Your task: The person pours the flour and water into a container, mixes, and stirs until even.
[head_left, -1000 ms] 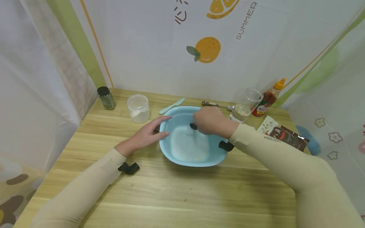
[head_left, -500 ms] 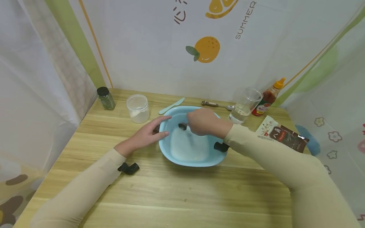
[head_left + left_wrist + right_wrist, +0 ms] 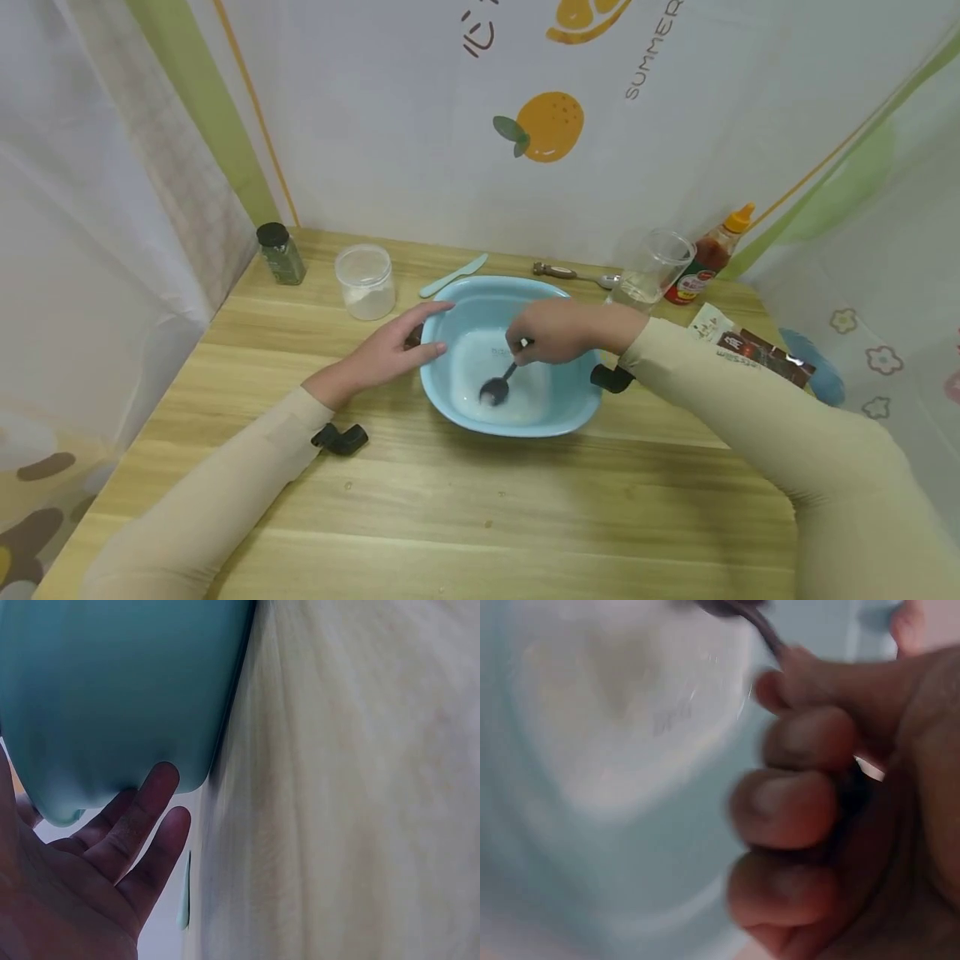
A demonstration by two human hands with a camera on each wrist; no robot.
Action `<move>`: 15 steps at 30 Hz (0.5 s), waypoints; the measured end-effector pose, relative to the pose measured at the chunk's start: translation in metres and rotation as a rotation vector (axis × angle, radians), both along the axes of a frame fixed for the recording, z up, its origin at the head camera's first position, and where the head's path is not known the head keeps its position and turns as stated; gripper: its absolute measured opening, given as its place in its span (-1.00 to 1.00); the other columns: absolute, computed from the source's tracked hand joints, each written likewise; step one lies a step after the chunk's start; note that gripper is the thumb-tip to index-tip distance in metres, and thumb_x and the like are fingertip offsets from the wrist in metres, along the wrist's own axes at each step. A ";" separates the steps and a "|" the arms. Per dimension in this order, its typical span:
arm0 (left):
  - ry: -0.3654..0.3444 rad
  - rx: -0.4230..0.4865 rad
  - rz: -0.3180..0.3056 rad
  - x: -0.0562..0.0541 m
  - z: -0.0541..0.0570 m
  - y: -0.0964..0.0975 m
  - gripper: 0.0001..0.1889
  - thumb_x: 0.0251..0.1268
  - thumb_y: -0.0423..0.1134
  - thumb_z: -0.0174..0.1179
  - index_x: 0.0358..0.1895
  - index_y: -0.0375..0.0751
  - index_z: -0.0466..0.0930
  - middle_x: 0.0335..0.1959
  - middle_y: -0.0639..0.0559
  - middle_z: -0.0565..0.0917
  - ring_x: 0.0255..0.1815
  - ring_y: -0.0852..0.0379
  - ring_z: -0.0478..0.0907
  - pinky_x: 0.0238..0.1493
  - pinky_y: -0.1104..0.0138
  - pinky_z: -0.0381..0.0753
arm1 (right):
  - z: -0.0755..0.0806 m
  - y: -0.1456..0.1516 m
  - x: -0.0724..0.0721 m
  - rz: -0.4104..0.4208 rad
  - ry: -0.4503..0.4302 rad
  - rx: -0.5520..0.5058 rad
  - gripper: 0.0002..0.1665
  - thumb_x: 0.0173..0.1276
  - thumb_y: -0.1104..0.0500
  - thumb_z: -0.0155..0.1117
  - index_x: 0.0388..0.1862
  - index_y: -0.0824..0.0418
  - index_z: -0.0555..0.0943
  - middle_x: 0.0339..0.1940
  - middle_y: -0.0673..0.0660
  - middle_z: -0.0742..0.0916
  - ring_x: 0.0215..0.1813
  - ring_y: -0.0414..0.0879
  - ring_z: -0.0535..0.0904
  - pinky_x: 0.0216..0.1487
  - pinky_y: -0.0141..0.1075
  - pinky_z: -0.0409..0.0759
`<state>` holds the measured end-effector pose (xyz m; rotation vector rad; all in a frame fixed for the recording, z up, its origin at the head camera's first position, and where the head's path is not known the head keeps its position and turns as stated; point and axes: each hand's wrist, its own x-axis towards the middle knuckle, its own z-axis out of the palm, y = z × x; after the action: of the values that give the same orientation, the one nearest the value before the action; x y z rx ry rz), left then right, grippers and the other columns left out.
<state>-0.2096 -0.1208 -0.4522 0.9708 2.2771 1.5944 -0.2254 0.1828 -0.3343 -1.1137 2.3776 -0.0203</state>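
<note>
Head view: the left hand (image 3: pixel 390 346) is extended, fingers loose and not clasped, touching the rim of the blue basin (image 3: pixel 573 400) just ahead of it, presumably to steady it. The right hand (image 3: pixel 551 332) grips a dark spoon (image 3: pixel 493 392), whose bowl sits nearer the person and left of the knuckles, over or in whitish contents (image 3: pixel 528 404). The clear jar (image 3: pixel 365 287) stands beyond the left hand, apparently set back for working room.

Left wrist view: the fingers meet the basin's outer wall without curling round it, consistent with light bracing.

Right wrist view: the fingers are folded, thumb and forefinger pinching the handle, seemingly for control; blur limits finer findings
</note>
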 end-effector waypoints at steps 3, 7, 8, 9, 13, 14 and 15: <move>0.007 -0.009 0.007 -0.001 0.003 0.000 -0.30 0.66 -0.25 0.28 0.73 -0.22 0.27 0.29 -0.34 0.69 0.14 -0.15 0.78 0.05 0.17 0.85 | 0.009 0.015 -0.002 -0.066 -0.004 0.089 -0.81 0.66 0.13 0.37 -0.24 0.08 0.78 -0.30 -0.07 0.74 -0.24 -0.12 0.59 -0.14 -0.15 0.63; 0.015 -0.013 0.005 -0.002 0.002 0.000 -0.30 0.66 -0.25 0.27 0.73 -0.24 0.27 0.26 -0.33 0.71 0.12 -0.13 0.79 0.05 0.17 0.85 | 0.018 0.022 -0.005 -0.147 0.113 0.149 -0.76 0.62 0.19 0.29 -0.34 0.09 0.72 -0.40 -0.01 0.68 -0.34 -0.09 0.55 -0.29 -0.20 0.55; 0.017 -0.013 0.004 -0.002 0.001 0.000 -0.30 0.66 -0.25 0.27 0.73 -0.24 0.26 0.25 -0.33 0.72 0.12 -0.12 0.79 0.05 0.17 0.85 | 0.020 0.021 -0.004 -0.161 0.132 0.164 -0.74 0.60 0.18 0.29 -0.37 0.07 0.70 -0.42 -0.01 0.66 -0.36 -0.09 0.53 -0.32 -0.21 0.53; 0.018 -0.013 0.003 -0.003 0.001 0.000 -0.30 0.66 -0.25 0.28 0.73 -0.24 0.26 0.24 -0.33 0.72 0.11 -0.11 0.79 0.05 0.17 0.85 | 0.020 0.020 -0.004 -0.155 0.137 0.173 -0.73 0.59 0.19 0.29 -0.40 0.06 0.68 -0.45 -0.01 0.64 -0.37 -0.10 0.51 -0.33 -0.22 0.50; 0.013 -0.002 -0.003 -0.003 -0.001 0.000 -0.31 0.67 -0.26 0.27 0.73 -0.25 0.26 0.25 -0.33 0.72 0.12 -0.10 0.78 0.05 0.18 0.84 | 0.016 0.008 -0.001 -0.088 0.000 0.173 -0.75 0.61 0.15 0.34 -0.36 0.05 0.74 -0.40 -0.05 0.68 -0.33 -0.12 0.53 -0.27 -0.22 0.53; 0.011 0.001 -0.002 -0.002 -0.001 0.000 -0.31 0.67 -0.26 0.27 0.73 -0.24 0.26 0.26 -0.33 0.71 0.12 -0.10 0.78 0.05 0.18 0.85 | 0.013 0.004 -0.001 -0.069 -0.040 0.152 -0.77 0.62 0.13 0.36 -0.32 0.05 0.76 -0.36 -0.06 0.70 -0.31 -0.13 0.55 -0.23 -0.22 0.56; 0.010 0.005 -0.003 -0.002 -0.001 0.000 -0.31 0.67 -0.27 0.27 0.73 -0.25 0.26 0.27 -0.34 0.71 0.13 -0.11 0.78 0.04 0.18 0.85 | 0.010 0.000 0.000 -0.053 -0.072 0.120 -0.79 0.65 0.11 0.36 -0.27 0.06 0.78 -0.32 -0.06 0.73 -0.28 -0.13 0.57 -0.19 -0.21 0.58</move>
<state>-0.2113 -0.1204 -0.4535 0.9852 2.2775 1.5989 -0.2257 0.1831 -0.3239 -0.9777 2.3120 0.0619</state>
